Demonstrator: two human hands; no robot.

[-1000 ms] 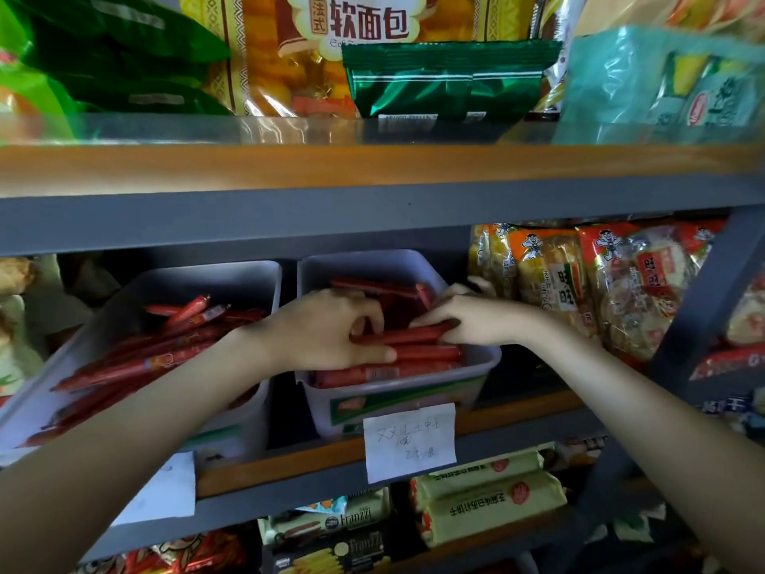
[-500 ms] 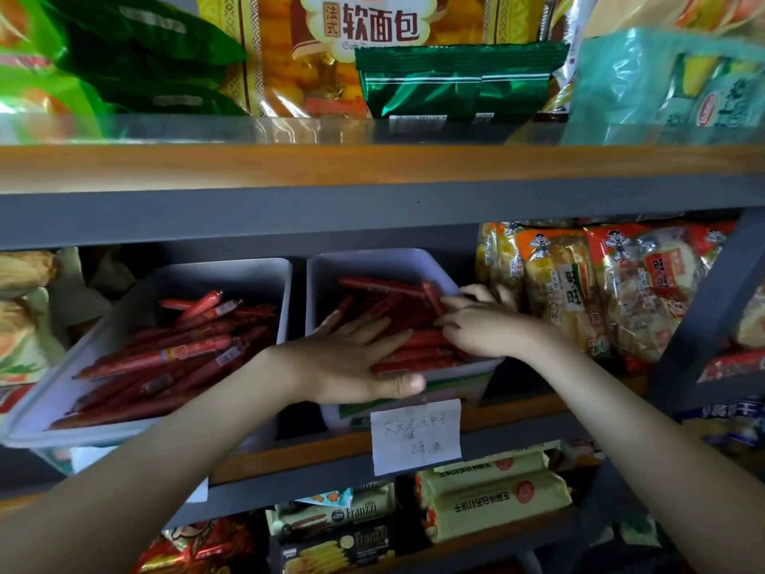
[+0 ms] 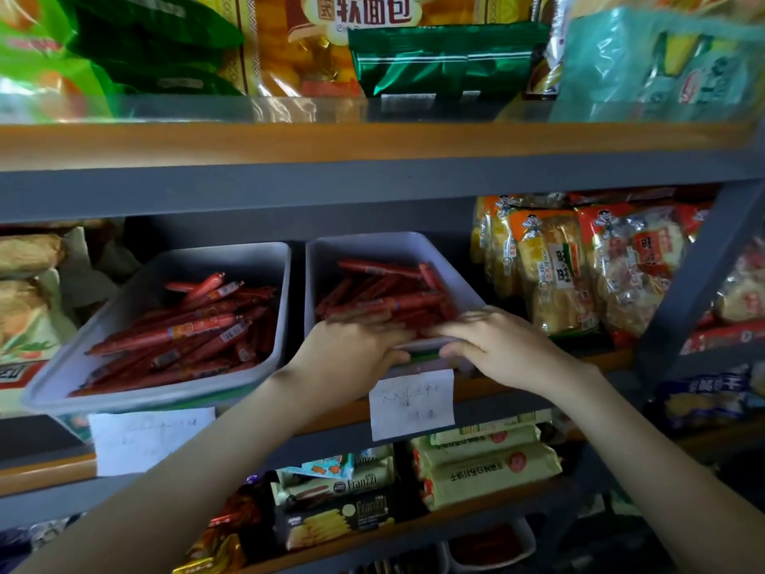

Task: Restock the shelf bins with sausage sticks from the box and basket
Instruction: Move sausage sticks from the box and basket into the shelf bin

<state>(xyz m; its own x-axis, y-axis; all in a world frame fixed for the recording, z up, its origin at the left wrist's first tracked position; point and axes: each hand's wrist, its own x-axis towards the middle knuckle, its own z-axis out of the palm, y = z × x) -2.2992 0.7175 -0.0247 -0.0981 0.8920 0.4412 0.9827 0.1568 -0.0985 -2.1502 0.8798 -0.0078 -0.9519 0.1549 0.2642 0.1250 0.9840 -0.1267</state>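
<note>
Shop shelf (image 3: 612,358), grey frame, wooden edge, and we're right up against it. Red sausage sticks (image 3: 385,300) lie heaped in the right bin (image 3: 372,246), a pale plastic tub sitting on that shelf. Both hands are at the bin's front rim! Left hand (image 3: 356,345) is on the front-left part of the rim, its fingers (image 3: 356,319) laid fairly straight over the sticks and its thumb against the front wall. Motion blur hides the fingertips. Right hand (image 3: 496,345) mirrors it at the front-right corner, fingers stretched over the rim, thumb low on the wall. Neither has a stick pinched.

Just left of the right bin sits the left bin (image 3: 74,366), also loaded with red sticks. Below the right bin's front hangs a handwritten paper label (image 3: 412,403). Right of the bin stand rice-cracker bags (image 3: 554,275). Under it, biscuit packs (image 3: 484,470). Above it, a green foil packet (image 3: 443,60).
</note>
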